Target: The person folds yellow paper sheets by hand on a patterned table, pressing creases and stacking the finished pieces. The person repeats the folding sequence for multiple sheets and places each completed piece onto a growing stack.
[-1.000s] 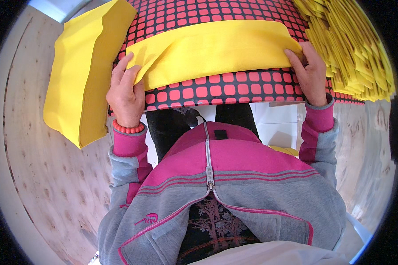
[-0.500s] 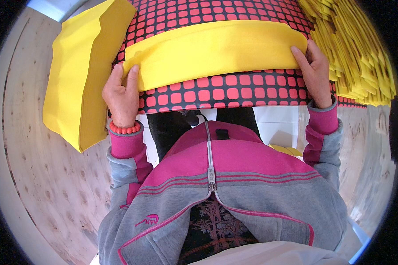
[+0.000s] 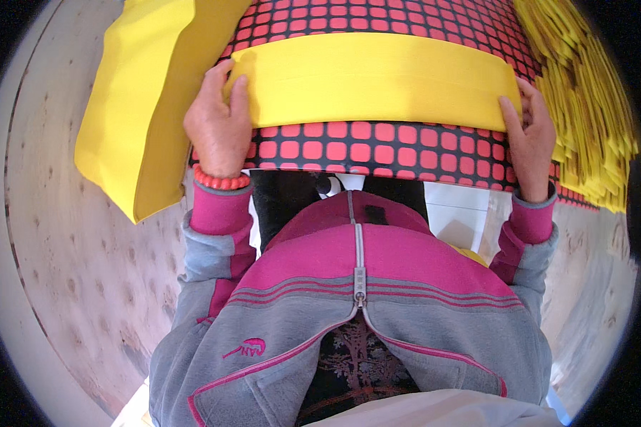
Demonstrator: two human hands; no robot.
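Note:
A long yellow fabric strip (image 3: 377, 80), apparently folded, stretches across a red-and-black checked surface (image 3: 356, 149) in front of me. My left hand (image 3: 221, 121) grips its left end, thumb on the near side and fingertips partly hidden at the edge. The right end sits between the thumb and fingers of my right hand (image 3: 530, 135). Between the two hands the strip looks flat and smooth.
To the left lies a larger yellow fabric piece (image 3: 132, 107), hanging past the checked surface. A thick stack of yellow folded pieces (image 3: 584, 121) spreads along the right. Pale wooden boards (image 3: 85, 285) show at the left side.
In the picture, both hands and the strip have shifted slightly right, and the strip lies more level. The surroundings have shifted too, with my view turning a little. Both hands keep their hold.

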